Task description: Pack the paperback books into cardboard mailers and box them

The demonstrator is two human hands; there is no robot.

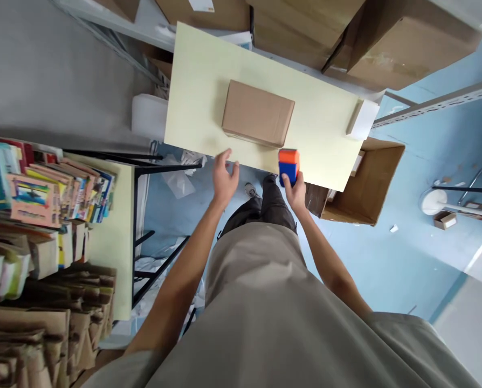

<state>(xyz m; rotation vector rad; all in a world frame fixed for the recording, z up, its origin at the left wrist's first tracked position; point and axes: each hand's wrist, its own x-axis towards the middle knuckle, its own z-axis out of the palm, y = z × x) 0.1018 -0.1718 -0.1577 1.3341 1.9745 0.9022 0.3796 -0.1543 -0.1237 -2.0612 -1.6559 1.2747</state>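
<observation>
On the pale yellow tabletop lies a closed brown cardboard box, slightly turned, its long side towards me. My right hand grips a small block-shaped thing, orange at one end and blue at the other, near the table's front edge by the box's right corner. What kind of thing it is, I cannot make out. Just off the front edge and left of the box, my left hand holds nothing, its thumb and fingers apart. It does not touch the box.
A white box sits at the table's right end. Below it stands an open carton on the blue floor. Large cartons fill the shelf behind. To the left, books and brown paper packets crowd another table.
</observation>
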